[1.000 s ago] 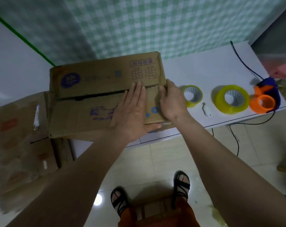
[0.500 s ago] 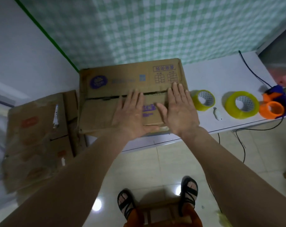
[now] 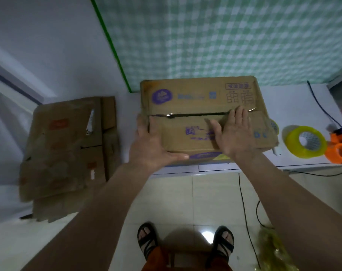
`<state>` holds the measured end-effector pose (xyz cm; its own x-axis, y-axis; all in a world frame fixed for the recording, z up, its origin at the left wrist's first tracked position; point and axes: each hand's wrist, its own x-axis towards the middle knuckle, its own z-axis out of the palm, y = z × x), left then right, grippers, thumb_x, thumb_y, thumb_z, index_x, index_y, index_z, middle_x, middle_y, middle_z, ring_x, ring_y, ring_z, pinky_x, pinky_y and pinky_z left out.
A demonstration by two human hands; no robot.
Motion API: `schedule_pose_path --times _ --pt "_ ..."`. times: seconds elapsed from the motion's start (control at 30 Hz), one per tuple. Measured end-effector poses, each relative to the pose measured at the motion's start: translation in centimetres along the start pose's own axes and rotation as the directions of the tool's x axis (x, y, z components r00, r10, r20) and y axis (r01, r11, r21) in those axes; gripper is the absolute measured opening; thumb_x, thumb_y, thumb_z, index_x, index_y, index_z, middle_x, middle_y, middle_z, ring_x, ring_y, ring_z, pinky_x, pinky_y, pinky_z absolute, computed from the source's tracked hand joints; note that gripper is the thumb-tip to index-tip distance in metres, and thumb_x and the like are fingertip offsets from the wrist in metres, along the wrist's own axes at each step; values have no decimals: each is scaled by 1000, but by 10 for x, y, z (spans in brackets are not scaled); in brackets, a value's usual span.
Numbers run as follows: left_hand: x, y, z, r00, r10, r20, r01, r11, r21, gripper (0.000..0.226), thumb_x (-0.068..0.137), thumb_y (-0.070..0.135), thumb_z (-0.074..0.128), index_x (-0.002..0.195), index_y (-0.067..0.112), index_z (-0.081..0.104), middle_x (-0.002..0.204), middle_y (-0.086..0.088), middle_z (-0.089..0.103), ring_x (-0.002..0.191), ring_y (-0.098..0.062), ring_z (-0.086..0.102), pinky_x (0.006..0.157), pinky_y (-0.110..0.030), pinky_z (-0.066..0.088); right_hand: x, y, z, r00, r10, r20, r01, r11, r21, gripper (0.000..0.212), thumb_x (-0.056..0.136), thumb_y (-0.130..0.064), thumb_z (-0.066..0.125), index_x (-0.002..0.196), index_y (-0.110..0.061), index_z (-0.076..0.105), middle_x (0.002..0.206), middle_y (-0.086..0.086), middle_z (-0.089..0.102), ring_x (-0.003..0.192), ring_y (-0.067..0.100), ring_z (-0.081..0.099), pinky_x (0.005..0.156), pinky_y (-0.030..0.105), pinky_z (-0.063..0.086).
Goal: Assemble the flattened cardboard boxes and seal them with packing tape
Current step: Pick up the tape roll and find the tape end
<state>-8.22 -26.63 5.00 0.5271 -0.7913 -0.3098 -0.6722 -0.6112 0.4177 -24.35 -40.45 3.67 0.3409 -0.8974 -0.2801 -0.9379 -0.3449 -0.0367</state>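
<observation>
On the white counter, against a green-checked wall above pale floor tiles, the cardboard box sat at the front edge, left hand clasping its near-left corner, right hand flat on the flap, tape roll toward the right end.

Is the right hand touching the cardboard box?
Touching. In the head view the right hand lies flat with straight fingers pressing the near flap of the cardboard box; no gap shows.
</observation>
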Motion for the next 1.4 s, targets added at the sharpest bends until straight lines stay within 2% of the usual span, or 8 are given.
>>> schedule_pose_path --times 0.13,0.27,0.57,0.67,0.87,1.13,1.27,1.4 --pt "-15 -2 10 999 -37 -11 36 996 -87 146 53 73 75 152 14 -14 160 -3 -17 149 -20 3 116 -32 18 -27 -59 10 967 -252 28 250 967 52 68 100 -49 11 151 -6 3 159 11 -7 147 22 -9 119 35 -5" --pt "-5 -11 1 997 78 13 -79 976 203 132 67 81 53 150 4 -15 158 -13 -23 148 -25 -16 121 -39 -4 -38 -73 10 869 -494 26 493 869 44 58 102 -43 17 152 -15 13 161 1 3 147 12 -2 119 31 -3" --pt "-5 -9 1 996 78 46 -83 988 127 147 58 82 62 147 3 -25 154 -10 -35 144 -20 -27 113 -30 -9 -5 38 -16 999 -31 23 35 979 -199 79 95 -59 11 151 -4 6 160 12 2 148 22 1 119 35 0" --pt "-6 -13 4 995 97 35 -98 995 28 149 58 74 72 147 4 -25 153 -7 -37 145 -18 -25 113 -26 -8 -10 10 -11 995 94 34 -91 992 -86 83 95 -61 10 150 0 1 159 17 -4 147 27 -4 120 39 -1" --pt "1 -21 8 995 104 1 -102 968 -229 155 49 61 86 150 10 -21 157 1 -29 146 -10 -16 117 -21 -1 -30 -76 6 986 -150 75 151 989 4 70 99 -51 11 151 -5 5 159 15 -4 147 25 -5 119 36 -2" --pt "9 -42 10 991 133 12 -113 879 -464 132 68 36 84 152 16 -16 162 2 1 147 -8 8 111 -13 10 -50 -133 11 907 -418 54 401 896 191 55 103 -36 18 151 -10 17 160 8 8 147 16 6 116 26 0" --pt "11 -45 7 984 165 -66 -174 820 -546 111 63 46 74 152 26 11 148 8 38 131 -3 41 112 -25 35 -52 -126 8 819 -572 42 549 803 232 52 103 -34 19 151 -15 19 160 0 12 147 10 6 114 19 -3" --pt "13 -49 9 980 186 -70 -195 827 -528 119 59 58 70 154 18 11 155 5 30 140 -6 31 116 -31 31 -43 -133 8 815 -573 90 543 809 225 53 103 -33 15 153 -15 4 160 -1 -2 146 7 -5 116 21 -8"
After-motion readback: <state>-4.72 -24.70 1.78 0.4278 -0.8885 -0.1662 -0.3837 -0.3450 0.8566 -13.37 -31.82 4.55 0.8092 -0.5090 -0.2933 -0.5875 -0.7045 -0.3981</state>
